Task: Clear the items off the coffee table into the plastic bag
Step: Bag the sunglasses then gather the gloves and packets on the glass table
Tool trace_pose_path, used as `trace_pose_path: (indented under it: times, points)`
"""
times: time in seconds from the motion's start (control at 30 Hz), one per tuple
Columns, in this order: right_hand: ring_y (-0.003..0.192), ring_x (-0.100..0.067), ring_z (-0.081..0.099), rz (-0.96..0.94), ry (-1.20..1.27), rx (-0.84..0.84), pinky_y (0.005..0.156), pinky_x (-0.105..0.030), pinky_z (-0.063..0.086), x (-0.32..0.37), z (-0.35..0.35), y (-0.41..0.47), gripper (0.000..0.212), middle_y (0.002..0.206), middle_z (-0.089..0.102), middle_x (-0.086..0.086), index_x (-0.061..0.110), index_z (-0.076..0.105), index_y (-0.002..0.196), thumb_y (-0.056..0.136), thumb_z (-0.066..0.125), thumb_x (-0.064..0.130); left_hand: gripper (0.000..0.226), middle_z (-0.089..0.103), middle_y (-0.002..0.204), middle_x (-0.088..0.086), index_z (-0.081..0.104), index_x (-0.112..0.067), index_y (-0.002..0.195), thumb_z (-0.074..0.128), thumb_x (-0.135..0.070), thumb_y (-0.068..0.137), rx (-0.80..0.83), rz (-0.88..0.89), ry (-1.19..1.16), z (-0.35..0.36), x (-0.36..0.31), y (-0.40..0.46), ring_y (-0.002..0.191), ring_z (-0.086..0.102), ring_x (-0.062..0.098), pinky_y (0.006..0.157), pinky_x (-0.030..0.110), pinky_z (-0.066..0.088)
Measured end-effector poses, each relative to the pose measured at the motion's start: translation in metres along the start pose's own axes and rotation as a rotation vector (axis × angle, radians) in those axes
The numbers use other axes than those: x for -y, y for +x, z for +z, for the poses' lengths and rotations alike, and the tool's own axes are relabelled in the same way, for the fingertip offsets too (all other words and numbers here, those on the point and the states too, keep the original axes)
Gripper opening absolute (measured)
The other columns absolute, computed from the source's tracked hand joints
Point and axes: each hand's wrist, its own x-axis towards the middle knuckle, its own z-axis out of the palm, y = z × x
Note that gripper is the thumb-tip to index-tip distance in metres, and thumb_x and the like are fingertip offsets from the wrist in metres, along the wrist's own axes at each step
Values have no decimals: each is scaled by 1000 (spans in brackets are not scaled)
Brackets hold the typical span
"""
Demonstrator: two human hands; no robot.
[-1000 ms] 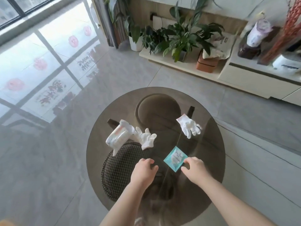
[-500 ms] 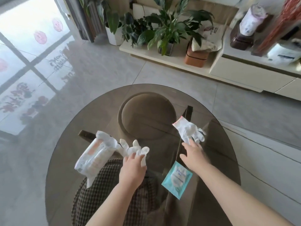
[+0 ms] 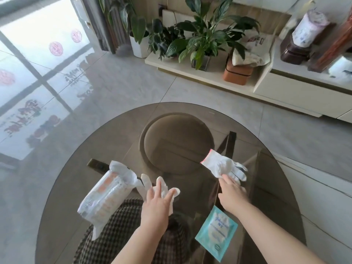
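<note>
Head view. A round smoked-glass coffee table (image 3: 122, 149) fills the lower frame; its far rim curves clear of the grey tiled floor (image 3: 118, 88), and the near rim runs out of the bottom of the picture. Left hand (image 3: 156, 208): fingers straight and spread, lying flat on a white glove (image 3: 162, 187) whose fingertips project past them. Just left of that glove, touching it, lies a white-and-orange wipes pack (image 3: 106, 195), angled toward the table's left rim with bare glass beyond it. Right hand (image 3: 231, 195): fingers reach onto the near edge of a second white glove (image 3: 222, 166) with a pink cuff; whether they pinch it or merely touch it cannot be told. This glove lies well inside the right rim. A teal sachet (image 3: 216, 232) lies flat near the right forearm, apart from both gloves. The table's centre and far half are bare glass. A checked stool (image 3: 118, 233) shows through the glass below. No plastic bag is visible. Potted plants (image 3: 205, 35) stand on a low cream shelf (image 3: 209, 73) beyond the open floor.
</note>
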Motion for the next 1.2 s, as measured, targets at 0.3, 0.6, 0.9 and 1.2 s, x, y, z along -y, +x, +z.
trace_pose_path:
  times: [0.3, 0.6, 0.9, 1.2]
  points:
    - [90, -20, 56, -37, 600, -97, 71, -26, 43, 27, -12, -20, 28, 108, 59, -3, 22, 53, 114, 88, 52, 11, 25, 58, 105, -4, 60, -27, 105, 67, -29, 81, -55, -272, -693, 9, 2, -3, 96, 57, 14, 74, 24, 47]
    - [101, -11, 59, -118, 1240, 270, 81, -27, 51, 61, -30, -89, 35, 117, 59, 5, 29, 62, 109, 74, 60, 31, 19, 70, 92, 16, 64, -6, 94, 69, -22, 84, 35, -367, -1520, -27, -38, -31, 73, 68, 16, 66, 27, 59]
    - [81, -4, 57, 14, 1004, -120, 59, -14, 45, 5, -45, -113, 18, 91, 56, 14, 33, 50, 102, 94, 53, 18, 23, 67, 96, 1, 64, -16, 109, 58, -29, 92, 64, -342, -1375, -31, -74, -49, 85, 66, 13, 79, 28, 57]
    - [75, -18, 55, 366, 824, -29, 56, -24, 38, -90, 12, -137, 14, 97, 61, -9, 12, 52, 104, 90, 54, 14, 39, 55, 123, -6, 51, -25, 125, 60, -31, 88, -3, -319, -541, 47, -98, -60, 96, 54, 11, 73, 20, 56]
